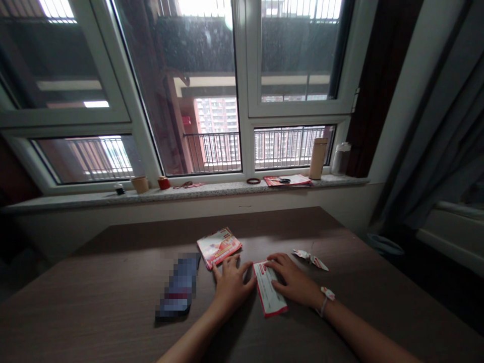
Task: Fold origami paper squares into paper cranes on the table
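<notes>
A folded paper leaflet (271, 297), white with red edges and printed lines, lies on the table between my hands. My left hand (231, 285) rests at its left with the fingers spread; the thumb is at the leaflet's left edge. Its other fingertips are by a stack of printed leaflets (220, 246). Lying over the folded leaflet's right edge, my right hand (293, 278) has its fingers apart and slightly bent. A paper bow (310, 259) sits beyond that hand. Another small paper bow (327, 293) is tied at my right wrist on a thin band.
A blurred-out phone-like object (178, 290) lies left on the brown table (113, 282). On the windowsill (223, 189) are a paper cup (140, 184), a red thread spool (164, 182), scissors (284, 180) on leaflets, a tan flask (318, 159) and a clear bottle (341, 159).
</notes>
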A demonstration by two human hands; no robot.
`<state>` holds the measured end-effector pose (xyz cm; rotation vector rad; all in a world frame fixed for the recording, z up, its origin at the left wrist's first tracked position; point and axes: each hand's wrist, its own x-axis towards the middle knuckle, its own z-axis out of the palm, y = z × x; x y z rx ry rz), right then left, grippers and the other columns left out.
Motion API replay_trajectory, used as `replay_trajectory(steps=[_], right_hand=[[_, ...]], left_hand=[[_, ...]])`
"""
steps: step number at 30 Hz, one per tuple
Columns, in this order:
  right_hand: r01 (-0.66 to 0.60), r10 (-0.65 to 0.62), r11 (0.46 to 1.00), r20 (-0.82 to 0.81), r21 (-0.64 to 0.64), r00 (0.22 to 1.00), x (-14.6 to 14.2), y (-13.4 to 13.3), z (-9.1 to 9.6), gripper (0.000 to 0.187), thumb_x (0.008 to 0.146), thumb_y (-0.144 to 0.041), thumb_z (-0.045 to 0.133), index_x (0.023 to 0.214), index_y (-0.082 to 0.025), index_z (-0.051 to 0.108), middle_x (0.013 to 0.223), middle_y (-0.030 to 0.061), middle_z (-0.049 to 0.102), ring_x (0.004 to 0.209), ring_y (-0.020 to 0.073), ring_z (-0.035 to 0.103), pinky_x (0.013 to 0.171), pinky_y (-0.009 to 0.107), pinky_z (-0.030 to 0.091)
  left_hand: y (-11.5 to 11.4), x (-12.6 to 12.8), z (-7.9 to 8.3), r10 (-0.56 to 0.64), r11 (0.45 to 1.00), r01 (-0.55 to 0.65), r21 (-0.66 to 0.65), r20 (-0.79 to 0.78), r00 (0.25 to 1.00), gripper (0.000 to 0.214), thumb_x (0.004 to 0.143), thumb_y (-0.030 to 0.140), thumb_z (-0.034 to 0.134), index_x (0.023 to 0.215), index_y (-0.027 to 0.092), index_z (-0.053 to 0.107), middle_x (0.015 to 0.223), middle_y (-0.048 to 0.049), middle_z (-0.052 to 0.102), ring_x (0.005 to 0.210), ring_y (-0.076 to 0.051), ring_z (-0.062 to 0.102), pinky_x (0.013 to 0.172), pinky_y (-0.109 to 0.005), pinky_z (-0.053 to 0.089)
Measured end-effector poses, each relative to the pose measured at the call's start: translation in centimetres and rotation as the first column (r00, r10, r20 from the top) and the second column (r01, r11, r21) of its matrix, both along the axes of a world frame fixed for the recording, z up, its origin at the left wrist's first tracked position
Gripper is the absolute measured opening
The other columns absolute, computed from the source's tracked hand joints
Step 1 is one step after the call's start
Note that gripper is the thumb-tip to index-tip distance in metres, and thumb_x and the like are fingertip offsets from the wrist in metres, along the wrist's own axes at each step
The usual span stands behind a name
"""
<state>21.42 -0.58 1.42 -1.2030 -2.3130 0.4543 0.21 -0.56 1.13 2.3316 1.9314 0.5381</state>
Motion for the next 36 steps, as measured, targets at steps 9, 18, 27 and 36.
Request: replay_trajectory(steps=[9, 18, 27, 36], right_hand=[[0.005, -0.005, 1.0, 0.023, -0.001, 1.0, 0.07, 0.13, -0.3, 0.048, 0.079, -0.025, 0.053, 0.128, -0.024, 0.052, 0.132, 0.0091, 0.046, 0.126, 0.0242, 0.039, 0.11, 0.039, 0.03], [0.004, -0.004, 1.0, 0.031, 0.012, 1.0, 0.08, 0.19, -0.41, 0.048, 0.08, -0.026, 0.053, 0.128, -0.025, 0.052, 0.132, 0.0088, 0.047, 0.125, 0.0241, 0.039, 0.11, 0.039, 0.03], [-0.003, 0.002, 1.0, 0.032, 0.008, 0.999, 0.14, 0.24, -0.43, 0.048, 0.08, -0.027, 0.054, 0.128, -0.024, 0.053, 0.132, 0.0087, 0.046, 0.125, 0.0234, 0.039, 0.11, 0.037, 0.03], [0.0, -0.001, 1.0, 0.027, 0.012, 1.0, 0.12, 0.3, -0.67, 0.049, 0.08, -0.025, 0.054, 0.128, -0.024, 0.052, 0.132, 0.0086, 0.046, 0.125, 0.0232, 0.039, 0.109, 0.036, 0.03]], left_hand=[[0.09, 0.08, 0.13, -0.013, 1.0, 0.013, 0.014, 0.014, 1.0, 0.037, 0.081, 0.047, 0.056, 0.116, 0.038, 0.062, 0.142, -0.0077, 0.045, 0.13, -0.034, 0.035, 0.104, -0.069, 0.009], [0.36, 0.01, -0.19, -0.003, 1.0, 0.003, 0.022, 0.007, 1.0, 0.033, 0.082, 0.047, 0.056, 0.113, 0.039, 0.063, 0.142, -0.0059, 0.045, 0.129, -0.034, 0.036, 0.105, -0.069, 0.008], [0.36, -0.1, -0.25, -0.035, 0.999, 0.034, 0.041, 0.025, 0.999, 0.037, 0.082, 0.046, 0.059, 0.118, 0.046, 0.06, 0.142, -0.0047, 0.045, 0.13, -0.034, 0.035, 0.103, -0.071, 0.007], [0.07, -0.11, -0.18, -0.045, 0.997, 0.045, 0.068, 0.003, 0.999, 0.026, 0.081, 0.047, 0.061, 0.107, 0.049, 0.066, 0.141, -0.0021, 0.047, 0.129, -0.035, 0.036, 0.102, -0.073, 0.002]])
